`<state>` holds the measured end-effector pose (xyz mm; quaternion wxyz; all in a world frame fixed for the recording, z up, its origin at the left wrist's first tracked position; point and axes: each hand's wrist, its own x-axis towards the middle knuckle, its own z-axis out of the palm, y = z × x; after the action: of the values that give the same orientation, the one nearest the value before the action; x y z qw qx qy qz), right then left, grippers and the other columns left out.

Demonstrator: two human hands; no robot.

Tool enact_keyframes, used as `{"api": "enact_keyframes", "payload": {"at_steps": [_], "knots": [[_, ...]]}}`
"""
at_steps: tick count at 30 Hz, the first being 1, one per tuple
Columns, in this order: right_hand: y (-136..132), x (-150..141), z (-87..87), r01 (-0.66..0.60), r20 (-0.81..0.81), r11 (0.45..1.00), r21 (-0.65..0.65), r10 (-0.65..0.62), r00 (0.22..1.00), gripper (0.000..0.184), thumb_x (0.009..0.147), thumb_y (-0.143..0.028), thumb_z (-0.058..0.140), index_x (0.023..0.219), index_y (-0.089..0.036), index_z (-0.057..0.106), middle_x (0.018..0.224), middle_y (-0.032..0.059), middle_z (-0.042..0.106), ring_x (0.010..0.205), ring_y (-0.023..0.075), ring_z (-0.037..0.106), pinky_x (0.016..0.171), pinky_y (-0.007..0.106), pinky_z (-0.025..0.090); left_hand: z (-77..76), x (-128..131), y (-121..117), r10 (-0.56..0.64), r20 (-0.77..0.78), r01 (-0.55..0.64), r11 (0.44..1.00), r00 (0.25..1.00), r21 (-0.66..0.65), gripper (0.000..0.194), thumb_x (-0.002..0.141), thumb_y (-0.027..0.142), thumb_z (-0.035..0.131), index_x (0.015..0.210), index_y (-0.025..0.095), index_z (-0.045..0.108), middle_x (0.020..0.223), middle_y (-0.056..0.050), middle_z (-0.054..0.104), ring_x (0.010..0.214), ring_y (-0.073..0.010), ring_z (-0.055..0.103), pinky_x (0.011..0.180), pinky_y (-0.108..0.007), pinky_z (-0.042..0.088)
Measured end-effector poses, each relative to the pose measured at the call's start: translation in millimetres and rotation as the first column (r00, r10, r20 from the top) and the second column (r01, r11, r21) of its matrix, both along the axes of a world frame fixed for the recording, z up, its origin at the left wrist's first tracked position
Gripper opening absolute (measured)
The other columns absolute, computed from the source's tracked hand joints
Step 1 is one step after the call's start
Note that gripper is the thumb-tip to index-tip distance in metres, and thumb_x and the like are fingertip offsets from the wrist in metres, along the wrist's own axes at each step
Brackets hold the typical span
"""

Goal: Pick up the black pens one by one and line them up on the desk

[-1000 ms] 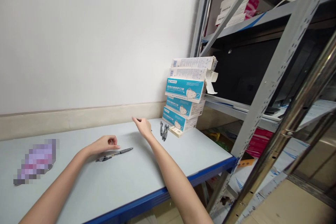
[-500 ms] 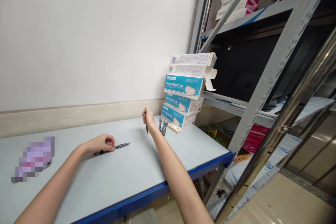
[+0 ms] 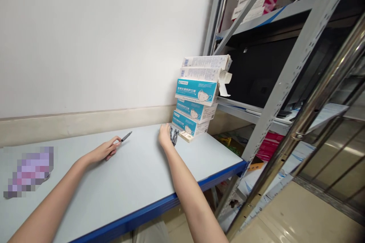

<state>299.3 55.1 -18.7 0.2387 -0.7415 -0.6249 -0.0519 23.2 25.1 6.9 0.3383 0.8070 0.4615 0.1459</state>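
Observation:
My left hand [image 3: 107,149] is closed on a dark grey pen [image 3: 126,136], above the left-middle of the table. The pen's tip points up and to the right, and its rear end is hidden in the fingers. My right hand [image 3: 164,135] has its fingers curled together beside some small dark grey, V-shaped items [image 3: 174,136]. What those fingers hold, if anything, is hidden, and I cannot tell whether the hand touches the grey items. A small pale box [image 3: 186,136] lies just right of them.
Blue-and-white mask boxes [image 3: 195,92] are stacked at the back right of the table [image 3: 134,186]. A pixelated purple item [image 3: 31,171] lies at the left. Metal shelving [image 3: 264,117] borders the right side, and a wall [image 3: 94,45] stands behind.
My left hand has lifted a pen off the table and turned it upward. My right hand, which held a pen upright, has moved to the grey items; that pen is now out of sight.

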Motion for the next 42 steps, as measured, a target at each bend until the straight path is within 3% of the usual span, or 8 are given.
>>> {"api": "enact_keyframes", "payload": {"at_steps": [6, 16, 19, 22, 26, 30, 37, 42], "knots": [[-3, 2, 6.1, 0.0, 0.242, 1.0, -0.028, 0.007, 0.97, 0.032, 0.078, -0.005, 0.04, 0.1, -0.008, 0.062, 0.114, 0.0235, 0.05, 0.114, 0.0307, 0.038, 0.1, 0.051, 0.012, -9.2, -7, 6, 0.061, 0.0, -0.061, 0.991, 0.998, 0.12, 0.04, 0.079, 0.057, 0.033, 0.103, 0.024, 0.037, 0.065, 0.006, 0.043, 0.058, -0.0118, 0.041, 0.058, -0.023, 0.035], [-1, -2, 9.0, 0.054, 0.322, 0.974, -0.219, 0.02, 0.947, 0.033, 0.078, -0.008, 0.044, 0.107, -0.009, 0.061, 0.112, 0.0222, 0.053, 0.108, 0.0307, 0.043, 0.096, 0.055, 0.014, -15.3, -10, 14, 0.151, -0.061, -0.133, 0.961, 0.987, 0.243, 0.037, 0.079, 0.053, 0.033, 0.092, 0.021, 0.045, 0.062, 0.005, 0.047, 0.059, -0.0135, 0.044, 0.058, -0.023, 0.034], [-3, 4, 10.1, 0.086, 0.316, 0.981, -0.176, -0.026, 0.948, 0.032, 0.079, -0.008, 0.043, 0.105, -0.009, 0.062, 0.11, 0.0217, 0.054, 0.107, 0.0308, 0.043, 0.097, 0.055, 0.013, -13.5, -10, 13, 0.176, -0.13, -0.135, 0.953, 0.976, 0.272, 0.036, 0.081, 0.051, 0.03, 0.093, 0.021, 0.048, 0.059, 0.004, 0.046, 0.056, -0.0139, 0.044, 0.056, -0.023, 0.032], [-7, -1, 14.5, -0.09, 0.268, 0.995, -0.045, 0.099, 0.958, 0.031, 0.083, -0.011, 0.041, 0.109, -0.012, 0.059, 0.113, 0.0188, 0.055, 0.108, 0.0273, 0.044, 0.1, 0.051, 0.013, -10.2, -7, 10, 0.215, -0.154, -0.152, 0.926, 0.964, 0.346, 0.033, 0.082, 0.047, 0.03, 0.093, 0.024, 0.05, 0.066, 0.002, 0.053, 0.06, -0.0148, 0.048, 0.058, -0.024, 0.033], [-9, -29, 19.2, -0.587, -0.029, 0.809, -0.042, 0.586, 0.81, 0.033, 0.091, -0.029, 0.033, 0.105, -0.019, 0.062, 0.106, 0.0088, 0.061, 0.099, 0.0175, 0.051, 0.089, 0.03, 0.034, -3.7, 4, 1, 0.202, -0.122, -0.141, 0.91, 0.972, 0.39, 0.03, 0.082, 0.045, 0.033, 0.091, 0.025, 0.054, 0.078, -0.001, 0.061, 0.07, -0.0165, 0.053, 0.064, -0.025, 0.035], [-7, -52, 16.5, -0.78, -0.336, 0.609, -0.144, 0.711, 0.617, 0.034, 0.089, -0.033, 0.039, 0.093, -0.015, 0.067, 0.07, 0.0012, 0.062, 0.062, 0.0104, 0.052, 0.064, 0.02, 0.037, 3.0, 14, -6, 0.196, -0.09, -0.139, 0.891, 0.977, 0.432, 0.032, 0.083, 0.047, 0.034, 0.091, 0.024, 0.055, 0.081, -0.002, 0.064, 0.075, -0.0182, 0.056, 0.068, -0.026, 0.036], [-4, -59, 13.2, -0.747, -0.36, 0.665, 0.03, 0.704, 0.612, 0.022, 0.078, -0.025, 0.053, 0.078, -0.014, 0.071, 0.06, 0.0, 0.06, 0.06, 0.0109, 0.05, 0.058, 0.019, 0.033, -1.4, 6, -2, 0.283, -0.213, -0.148, 0.858, 0.935, 0.492, 0.039, 0.087, 0.041, 0.026, 0.071, 0.02, 0.055, 0.072, -0.005, 0.063, 0.073, -0.0187, 0.056, 0.065, -0.025, 0.033], [-11, -60, 16.6, -0.701, -0.292, 0.705, 0.104, 0.696, 0.656, 0.024, 0.079, -0.03, 0.052, 0.091, -0.021, 0.07, 0.087, 0.0023, 0.069, 0.076, 0.015, 0.057, 0.068, 0.022, 0.037, -4.1, 3, 1, 0.247, -0.206, -0.135, 0.887, 0.947, 0.441, 0.039, 0.087, 0.04, 0.024, 0.067, 0.02, 0.052, 0.067, -0.003, 0.061, 0.064, -0.0163, 0.052, 0.06, -0.024, 0.03]]}}
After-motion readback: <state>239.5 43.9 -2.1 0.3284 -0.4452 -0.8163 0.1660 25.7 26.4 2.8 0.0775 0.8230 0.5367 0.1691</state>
